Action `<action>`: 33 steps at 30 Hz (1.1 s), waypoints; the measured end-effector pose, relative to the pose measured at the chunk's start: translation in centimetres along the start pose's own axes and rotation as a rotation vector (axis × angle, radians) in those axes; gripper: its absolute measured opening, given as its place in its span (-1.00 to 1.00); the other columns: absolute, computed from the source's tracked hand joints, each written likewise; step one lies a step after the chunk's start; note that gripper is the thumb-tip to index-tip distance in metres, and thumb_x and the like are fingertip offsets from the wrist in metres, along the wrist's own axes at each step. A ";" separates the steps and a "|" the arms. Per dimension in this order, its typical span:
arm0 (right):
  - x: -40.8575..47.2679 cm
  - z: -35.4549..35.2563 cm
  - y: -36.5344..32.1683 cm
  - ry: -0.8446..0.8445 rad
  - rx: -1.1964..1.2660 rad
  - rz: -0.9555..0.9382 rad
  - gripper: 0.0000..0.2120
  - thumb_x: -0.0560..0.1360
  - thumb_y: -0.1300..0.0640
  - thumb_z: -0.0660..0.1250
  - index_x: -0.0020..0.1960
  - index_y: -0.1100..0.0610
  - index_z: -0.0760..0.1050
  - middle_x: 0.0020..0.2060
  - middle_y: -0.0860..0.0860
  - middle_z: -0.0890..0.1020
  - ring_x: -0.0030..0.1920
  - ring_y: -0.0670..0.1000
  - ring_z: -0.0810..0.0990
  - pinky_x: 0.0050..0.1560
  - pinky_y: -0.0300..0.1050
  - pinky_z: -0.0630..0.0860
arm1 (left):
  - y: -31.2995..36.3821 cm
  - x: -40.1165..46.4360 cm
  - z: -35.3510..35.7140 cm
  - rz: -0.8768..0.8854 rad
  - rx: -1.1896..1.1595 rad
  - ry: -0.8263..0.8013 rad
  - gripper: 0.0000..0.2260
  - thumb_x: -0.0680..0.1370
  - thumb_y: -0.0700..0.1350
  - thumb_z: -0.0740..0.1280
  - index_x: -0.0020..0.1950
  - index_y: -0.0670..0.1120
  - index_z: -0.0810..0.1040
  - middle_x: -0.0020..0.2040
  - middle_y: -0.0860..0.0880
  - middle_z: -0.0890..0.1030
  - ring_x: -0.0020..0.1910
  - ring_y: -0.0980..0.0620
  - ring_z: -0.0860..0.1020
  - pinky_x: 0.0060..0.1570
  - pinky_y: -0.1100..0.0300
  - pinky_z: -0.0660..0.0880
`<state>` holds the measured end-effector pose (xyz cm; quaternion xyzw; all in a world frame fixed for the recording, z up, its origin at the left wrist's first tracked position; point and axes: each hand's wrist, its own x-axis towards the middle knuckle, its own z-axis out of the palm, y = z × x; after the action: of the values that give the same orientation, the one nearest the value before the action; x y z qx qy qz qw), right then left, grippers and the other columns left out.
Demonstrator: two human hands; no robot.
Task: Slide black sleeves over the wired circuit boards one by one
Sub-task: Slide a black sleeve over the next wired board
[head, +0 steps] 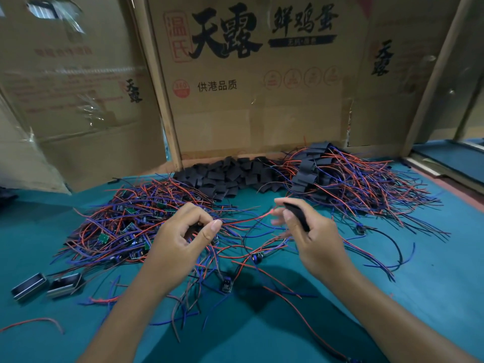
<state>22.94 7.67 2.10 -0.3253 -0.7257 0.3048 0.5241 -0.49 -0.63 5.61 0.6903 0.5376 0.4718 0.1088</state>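
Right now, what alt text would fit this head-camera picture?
Two bare hands work above a teal table: the right hand pinches a black sleeve, the left hand pinches red and blue wires. Wired boards lie piled behind.

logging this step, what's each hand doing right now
Left hand: fingers pinch the wires.
Right hand: holds a black sleeve.

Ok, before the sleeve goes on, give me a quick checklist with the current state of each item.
1. Sleeve held in right hand: ok.
2. Wires pinched by left hand: ok.
3. Board in left hand: cannot tell, hidden by fingers.
4. Sleeve mouth open: cannot tell.
5. Wire ends threaded into sleeve: not ok, still apart.
6. Spare sleeves stocked: ok.
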 end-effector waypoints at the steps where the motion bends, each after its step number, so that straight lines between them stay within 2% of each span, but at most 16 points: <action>1: 0.3 -0.5 0.2 0.033 -0.056 0.015 -0.81 0.59 -0.05 0.15 0.12 -0.19 0.49 -0.24 -0.14 0.62 -0.29 -0.20 0.59 -0.24 -0.32 0.50 | 0.0 0.0 -0.2 0.015 -0.007 0.010 -0.70 0.57 0.18 0.26 -0.22 0.00 0.48 -0.21 0.03 0.43 -0.24 0.03 0.41 -0.20 0.27 0.32; 2: 0.5 -1.0 0.5 0.057 -0.107 0.055 -0.80 0.58 -0.13 0.11 0.08 -0.18 0.48 -0.32 -0.06 0.55 -0.40 -0.20 0.48 -0.31 -0.33 0.40 | -0.1 0.1 -0.4 0.023 -0.012 0.017 -0.70 0.57 0.18 0.26 -0.22 -0.01 0.48 -0.21 0.02 0.43 -0.23 0.01 0.42 -0.19 0.25 0.32; 4: 0.9 -1.9 1.0 0.031 -0.093 0.179 -0.68 0.52 -0.28 0.03 0.05 -0.18 0.47 -0.38 0.01 0.40 -0.43 -0.14 0.32 -0.31 -0.15 0.29 | -0.1 0.1 -0.7 0.022 -0.029 0.028 -0.69 0.56 0.17 0.26 -0.21 -0.04 0.49 -0.20 -0.01 0.43 -0.23 -0.02 0.42 -0.19 0.22 0.33; 6: 1.1 -2.4 1.2 -0.069 -0.036 0.253 -0.67 0.52 -0.29 0.02 0.08 -0.19 0.45 -0.31 -0.02 0.39 -0.38 -0.09 0.32 -0.24 -0.05 0.28 | 0.0 0.1 -0.8 0.020 -0.046 0.031 -0.68 0.56 0.16 0.27 -0.20 -0.07 0.49 -0.21 -0.01 0.43 -0.23 -0.01 0.41 -0.20 0.24 0.32; 7: 1.2 -2.6 1.2 -0.117 -0.051 0.251 -0.73 0.55 -0.25 0.05 0.09 -0.20 0.44 -0.27 -0.07 0.44 -0.33 -0.11 0.38 -0.19 -0.08 0.33 | 0.1 0.0 -0.9 0.022 -0.051 0.031 -0.68 0.55 0.16 0.27 -0.21 -0.07 0.49 -0.21 -0.01 0.43 -0.24 -0.01 0.40 -0.20 0.24 0.32; 9: 1.4 -2.9 1.2 -0.197 -0.114 0.204 -0.86 0.62 -0.13 0.11 0.11 -0.19 0.41 -0.12 -0.14 0.52 -0.13 -0.18 0.48 -0.07 -0.27 0.37 | 0.1 0.0 -1.0 0.028 -0.064 0.035 -0.68 0.55 0.15 0.29 -0.22 -0.08 0.49 -0.22 -0.01 0.43 -0.24 -0.03 0.39 -0.21 0.23 0.31; 10: 1.5 -3.1 1.1 -0.230 -0.135 0.181 -0.90 0.63 -0.09 0.13 0.10 -0.18 0.40 -0.09 -0.11 0.52 -0.08 -0.15 0.47 -0.07 -0.29 0.37 | 0.1 0.0 -1.0 0.030 -0.073 0.035 -0.68 0.54 0.14 0.30 -0.22 -0.09 0.49 -0.22 -0.01 0.42 -0.24 -0.04 0.39 -0.21 0.23 0.31; 13: 1.5 -3.2 0.6 -0.293 -0.174 0.134 -0.90 0.62 -0.09 0.13 0.00 -0.10 0.36 -0.20 0.01 0.42 -0.24 -0.06 0.36 -0.17 -0.14 0.33 | 0.1 0.0 -1.1 0.042 -0.089 0.033 -0.68 0.53 0.14 0.32 -0.21 -0.11 0.49 -0.21 -0.02 0.42 -0.23 -0.04 0.39 -0.20 0.21 0.32; 15: 1.4 -3.1 0.3 -0.342 -0.186 0.112 -0.80 0.61 -0.14 0.11 -0.01 -0.03 0.36 -0.28 -0.07 0.35 -0.28 -0.10 0.30 -0.22 -0.17 0.30 | 0.0 0.1 -1.1 0.062 -0.094 0.039 -0.67 0.52 0.13 0.33 -0.21 -0.12 0.49 -0.22 -0.02 0.43 -0.23 -0.04 0.40 -0.20 0.16 0.33; 17: 1.2 -3.0 0.0 -0.399 -0.190 0.095 -0.72 0.59 -0.17 0.08 0.07 0.02 0.39 -0.28 -0.18 0.32 -0.25 -0.13 0.31 -0.18 -0.24 0.30 | -0.1 0.1 -1.0 0.074 -0.092 0.040 -0.67 0.52 0.13 0.34 -0.21 -0.13 0.48 -0.22 -0.02 0.44 -0.24 -0.05 0.40 -0.20 0.13 0.33; 20: 1.4 -3.5 0.0 -0.440 -0.247 0.068 -0.80 0.63 -0.04 0.15 0.15 0.05 0.39 -0.22 -0.18 0.35 -0.19 -0.20 0.34 -0.12 -0.37 0.31 | -0.3 0.1 -0.9 0.071 -0.083 0.041 -0.67 0.53 0.14 0.34 -0.19 -0.12 0.47 -0.21 -0.02 0.43 -0.24 -0.05 0.40 -0.21 0.14 0.33; 23: 1.7 -4.1 0.0 -0.427 -0.386 -0.004 -0.78 0.58 -0.03 0.27 0.09 0.12 0.41 -0.15 -0.10 0.39 -0.15 -0.19 0.36 -0.09 -0.39 0.31 | -0.4 0.1 -1.0 0.075 -0.078 0.040 -0.67 0.54 0.15 0.33 -0.17 -0.11 0.49 -0.20 -0.02 0.43 -0.24 -0.04 0.40 -0.21 0.17 0.33; 27: 1.9 -4.4 0.2 -0.425 -0.513 -0.097 -0.66 0.49 -0.14 0.36 -0.01 0.13 0.44 -0.16 -0.08 0.41 -0.16 -0.05 0.35 -0.08 -0.20 0.33 | 0.1 0.1 -0.7 0.097 -0.080 0.009 -0.69 0.53 0.15 0.35 -0.21 -0.07 0.49 -0.21 -0.01 0.43 -0.23 -0.03 0.40 -0.21 0.18 0.33; 30: 1.8 -4.3 -0.2 -0.411 -0.494 -0.207 -0.64 0.41 -0.20 0.39 -0.15 0.06 0.38 -0.27 -0.12 0.37 -0.25 -0.07 0.29 -0.20 -0.28 0.28 | 0.6 0.2 -0.5 0.121 -0.072 -0.007 -0.76 0.51 0.11 0.37 -0.24 -0.01 0.48 -0.21 0.01 0.45 -0.21 -0.04 0.44 -0.17 0.18 0.35; 33: 1.7 -4.0 -0.7 -0.375 -0.466 -0.307 -0.64 0.37 -0.11 0.50 -0.21 0.10 0.41 -0.33 -0.12 0.35 -0.29 -0.10 0.25 -0.24 -0.37 0.26 | 1.1 0.1 -0.4 0.141 -0.072 -0.026 -0.79 0.51 0.09 0.37 -0.23 0.01 0.48 -0.20 0.02 0.46 -0.20 -0.03 0.45 -0.15 0.22 0.36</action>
<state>26.31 9.02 4.64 -0.2612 -0.9002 0.1027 0.3329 -0.11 -1.13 6.58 0.7283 0.4688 0.4882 0.1072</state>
